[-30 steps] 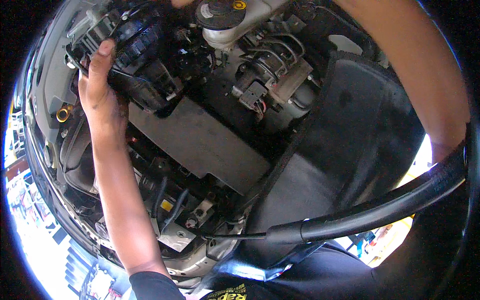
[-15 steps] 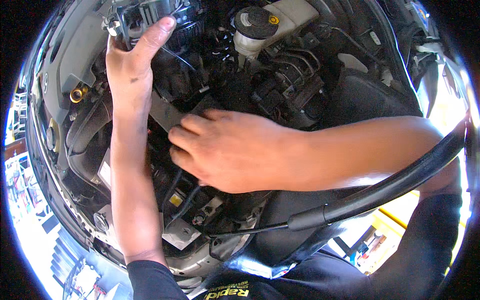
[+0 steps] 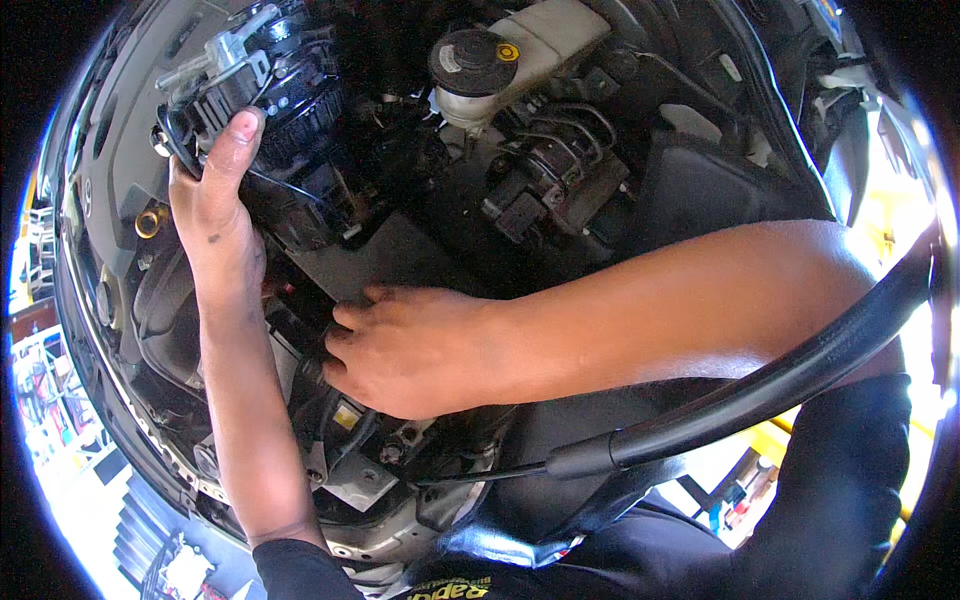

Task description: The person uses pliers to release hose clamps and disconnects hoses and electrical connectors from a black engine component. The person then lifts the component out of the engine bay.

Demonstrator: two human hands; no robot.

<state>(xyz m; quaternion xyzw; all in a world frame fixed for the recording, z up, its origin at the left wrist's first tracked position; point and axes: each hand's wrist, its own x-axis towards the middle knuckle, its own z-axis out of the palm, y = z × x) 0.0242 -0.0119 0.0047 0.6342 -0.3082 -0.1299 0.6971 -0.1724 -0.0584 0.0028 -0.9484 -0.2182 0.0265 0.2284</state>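
Note:
An open car engine bay lies before me. At the upper left, my left hand (image 3: 215, 205) grips a black ribbed unit with a grey metal bracket (image 3: 285, 105). Its thumb lies over the near edge, while the fingers behind are hidden. My right hand (image 3: 415, 350) reaches across from the right, low in the bay, with its fingers curled downward. Their tips and whatever they hold are out of sight. Just below that hand are a dark hose (image 3: 358, 435) and a small part with a yellow label (image 3: 346, 415).
A fluid reservoir with a black cap (image 3: 473, 63) stands at the far middle, near a black block with metal pipes (image 3: 565, 165). A thick black strut (image 3: 760, 400) slants across the lower right, under my right forearm. A brass-coloured ring (image 3: 150, 222) sits at left.
My left hand and the black unit have come nearer and left, showing more of the unit. My right hand has moved slightly nearer, its fingers still curled. The view has shifted a little.

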